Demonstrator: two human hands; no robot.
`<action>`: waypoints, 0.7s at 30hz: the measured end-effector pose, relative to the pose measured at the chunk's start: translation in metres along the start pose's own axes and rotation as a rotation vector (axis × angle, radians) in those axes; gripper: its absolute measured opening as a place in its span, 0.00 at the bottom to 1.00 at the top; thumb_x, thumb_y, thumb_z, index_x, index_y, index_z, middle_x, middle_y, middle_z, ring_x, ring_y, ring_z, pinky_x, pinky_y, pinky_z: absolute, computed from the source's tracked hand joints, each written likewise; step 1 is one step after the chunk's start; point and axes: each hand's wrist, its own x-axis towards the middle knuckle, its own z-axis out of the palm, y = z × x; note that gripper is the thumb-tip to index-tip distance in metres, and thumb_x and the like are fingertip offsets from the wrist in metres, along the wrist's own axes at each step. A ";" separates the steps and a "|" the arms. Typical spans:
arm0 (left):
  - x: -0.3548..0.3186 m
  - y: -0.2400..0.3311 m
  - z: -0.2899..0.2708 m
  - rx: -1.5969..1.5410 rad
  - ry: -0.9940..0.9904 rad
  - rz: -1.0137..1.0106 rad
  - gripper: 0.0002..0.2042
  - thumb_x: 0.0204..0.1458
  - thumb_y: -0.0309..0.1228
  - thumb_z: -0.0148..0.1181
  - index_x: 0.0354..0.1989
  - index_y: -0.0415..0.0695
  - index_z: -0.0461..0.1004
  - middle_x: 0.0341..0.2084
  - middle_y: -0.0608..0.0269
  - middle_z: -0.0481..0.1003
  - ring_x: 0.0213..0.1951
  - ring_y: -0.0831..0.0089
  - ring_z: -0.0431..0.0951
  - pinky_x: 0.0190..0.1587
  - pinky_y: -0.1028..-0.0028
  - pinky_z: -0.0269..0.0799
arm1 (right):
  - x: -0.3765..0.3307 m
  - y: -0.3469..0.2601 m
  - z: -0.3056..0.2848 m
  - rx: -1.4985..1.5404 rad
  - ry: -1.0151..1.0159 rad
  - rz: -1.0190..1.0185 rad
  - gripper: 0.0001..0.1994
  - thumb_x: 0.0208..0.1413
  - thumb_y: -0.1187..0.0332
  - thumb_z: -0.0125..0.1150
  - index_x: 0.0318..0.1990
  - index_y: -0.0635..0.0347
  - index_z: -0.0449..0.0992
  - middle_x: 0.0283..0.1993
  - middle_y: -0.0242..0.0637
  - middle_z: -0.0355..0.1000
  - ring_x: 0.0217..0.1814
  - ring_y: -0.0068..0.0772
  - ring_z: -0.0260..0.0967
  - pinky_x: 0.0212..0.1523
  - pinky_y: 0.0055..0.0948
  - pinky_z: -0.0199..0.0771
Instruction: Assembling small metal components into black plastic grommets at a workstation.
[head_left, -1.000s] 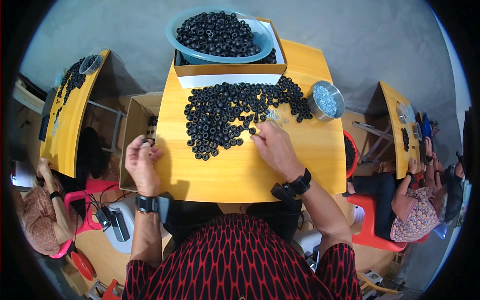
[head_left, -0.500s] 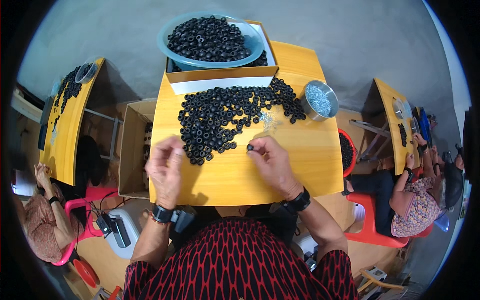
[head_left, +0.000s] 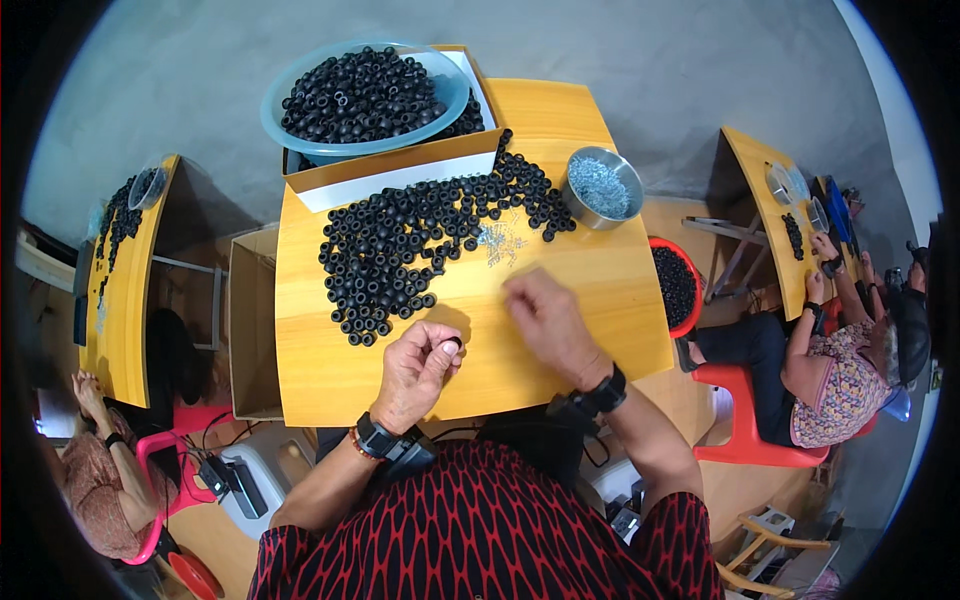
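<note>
Near the front of the yellow table, my left hand [head_left: 412, 372] is closed, pinching a small black round piece [head_left: 453, 343] between thumb and fingertips. My right hand [head_left: 548, 322] hovers over the table just nearer than a small scatter of thin silvery metal pieces [head_left: 493, 240]. Motion smears its fingers, so whether it holds anything is unclear. Many black ring-like pieces [head_left: 385, 255] with holes are spread across the left and middle of the table, beyond my left hand.
A blue basin [head_left: 275, 110] heaped with black pieces rests in a cardboard box [head_left: 410, 175]. A metal bowl [head_left: 605, 212] of silvery pieces stands at the right. A red tub [head_left: 688, 322] of black pieces is beside the table. People sit at tables on both sides.
The black piece that was in my right hand's pinch is no longer seen there; my left hand, earlier loosely open, now pinches one nearer me. The whole view has shifted.
</note>
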 end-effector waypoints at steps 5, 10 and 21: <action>-0.003 0.003 0.004 0.060 0.017 0.016 0.06 0.65 0.27 0.56 0.45 0.38 0.71 0.33 0.63 0.77 0.32 0.81 0.75 0.36 0.79 0.75 | 0.029 0.022 -0.019 -0.154 0.074 0.001 0.06 0.55 0.76 0.59 0.41 0.61 0.75 0.38 0.46 0.72 0.39 0.52 0.74 0.40 0.44 0.75; -0.003 0.002 0.001 0.038 0.017 0.009 0.07 0.65 0.28 0.56 0.46 0.38 0.69 0.33 0.63 0.77 0.32 0.80 0.75 0.36 0.78 0.76 | 0.035 0.027 -0.014 -0.396 -0.138 -0.054 0.03 0.58 0.74 0.56 0.38 0.60 0.74 0.40 0.45 0.67 0.41 0.54 0.72 0.41 0.46 0.76; 0.004 0.001 -0.003 -0.119 0.039 0.100 0.09 0.65 0.27 0.56 0.49 0.37 0.69 0.36 0.61 0.75 0.33 0.79 0.75 0.38 0.75 0.78 | -0.004 -0.031 0.001 0.200 -0.127 0.168 0.05 0.58 0.76 0.58 0.41 0.63 0.73 0.35 0.44 0.70 0.37 0.45 0.74 0.37 0.36 0.73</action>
